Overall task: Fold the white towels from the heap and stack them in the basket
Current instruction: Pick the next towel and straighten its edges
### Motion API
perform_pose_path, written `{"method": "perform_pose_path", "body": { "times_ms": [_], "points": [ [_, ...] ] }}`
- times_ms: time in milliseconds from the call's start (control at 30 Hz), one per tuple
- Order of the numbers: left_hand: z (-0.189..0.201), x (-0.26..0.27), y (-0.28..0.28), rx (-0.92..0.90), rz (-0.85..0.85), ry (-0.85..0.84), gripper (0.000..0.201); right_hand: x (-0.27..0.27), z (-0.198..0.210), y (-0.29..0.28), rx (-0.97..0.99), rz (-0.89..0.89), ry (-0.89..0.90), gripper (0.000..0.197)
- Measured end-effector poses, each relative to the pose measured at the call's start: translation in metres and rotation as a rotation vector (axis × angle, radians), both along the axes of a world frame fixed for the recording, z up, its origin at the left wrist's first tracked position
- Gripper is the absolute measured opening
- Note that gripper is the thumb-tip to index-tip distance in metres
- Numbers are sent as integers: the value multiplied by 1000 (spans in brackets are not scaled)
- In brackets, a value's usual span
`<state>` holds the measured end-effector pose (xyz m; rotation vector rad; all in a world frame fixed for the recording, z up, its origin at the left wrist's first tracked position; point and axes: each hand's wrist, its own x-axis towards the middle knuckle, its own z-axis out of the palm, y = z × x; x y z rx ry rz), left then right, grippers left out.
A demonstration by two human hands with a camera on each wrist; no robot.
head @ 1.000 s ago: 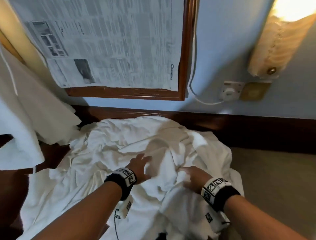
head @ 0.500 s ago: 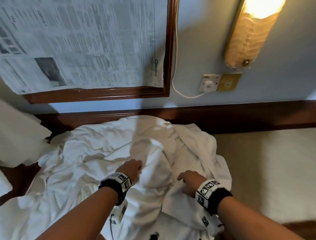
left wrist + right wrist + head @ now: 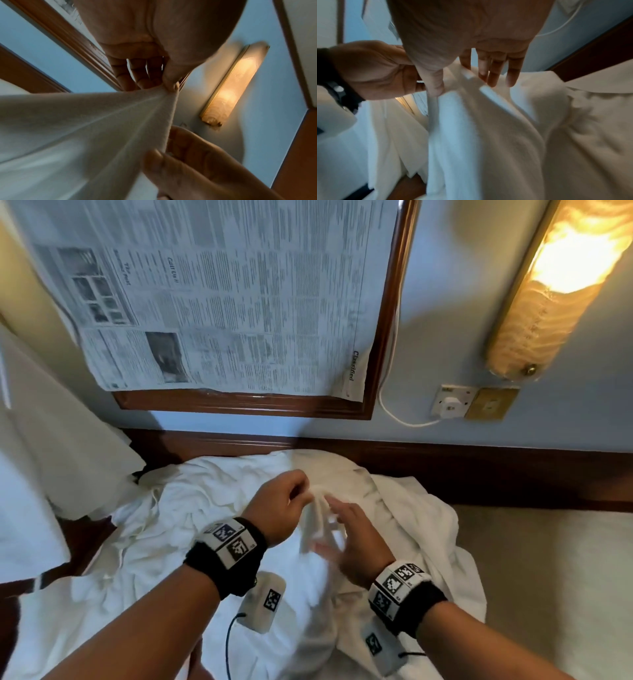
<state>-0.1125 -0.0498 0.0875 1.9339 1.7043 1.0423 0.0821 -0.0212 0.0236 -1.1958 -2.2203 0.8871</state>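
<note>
A white towel (image 3: pixel 317 525) is being pinched at its raised edge between the thumb and curled fingers of the left hand (image 3: pixel 279 503); in the left wrist view the cloth (image 3: pixel 96 121) is being drawn taut into a fan of folds from that pinch. The same towel is being pinched lower along the edge by the right hand (image 3: pixel 352 542), thumb (image 3: pixel 435 82) pressed against cloth, the remaining fingers (image 3: pixel 494 70) being held straight and resting on the fabric; the view is blurred. The two hands are being held just beside each other above the middle of the heap (image 3: pixel 171 542). The heap of white towels is being carried on a dark wooden surface (image 3: pixel 82 549), spread from its left part to the far edge against the wall. No basket is being shown in any view. A framed board (image 3: pixel 383 337) covered with newspaper (image 3: pixel 222 296) is being displayed on the wall above the heap; a lit wall lamp (image 3: pixel 555 289) and a socket (image 3: pixel 450 405) with a white cable are being shown to its right
</note>
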Motion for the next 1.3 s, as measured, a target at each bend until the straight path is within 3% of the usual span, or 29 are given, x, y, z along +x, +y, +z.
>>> {"method": "perform_pose_path", "body": {
  "times_ms": [100,267,333,433,500,567,667,767,833,900,1000,1133,1233,1300],
  "points": [
    [24,-4,-1,100,1,-37,13,-20,29,6,130,38,18,23],
    [46,-14,4,254,128,-150,10,-35,84,27,238,23,232,5],
    [59,-16,8,261,153,-266,17,-41,125,37,304,23,350,3],
    [84,-20,13,237,95,-391,51,-45,195,42,452,11,483,11],
    [103,-21,13,224,-1,-324,57,-41,241,43,561,-29,570,16],
    [116,-20,12,216,-83,-128,68,-37,284,50,606,-53,652,19],
    [151,-20,13,234,-76,165,43,-23,354,61,625,-92,693,25],
    [225,-39,23,393,41,115,20,-3,427,63,752,-161,642,16],
    [290,-50,24,531,91,110,17,13,471,61,839,-250,475,14],
    [350,-52,21,659,100,114,27,30,507,54,777,-232,340,20],
    [425,-40,14,741,62,79,18,49,535,33,573,-74,209,10],
    [491,-2,5,885,-45,162,19,66,537,13,447,93,220,6],
    [520,35,-3,938,-92,184,33,78,526,6,239,192,350,52],
    [532,59,-7,983,-103,230,31,84,517,-2,136,282,420,71]
  ]
}}
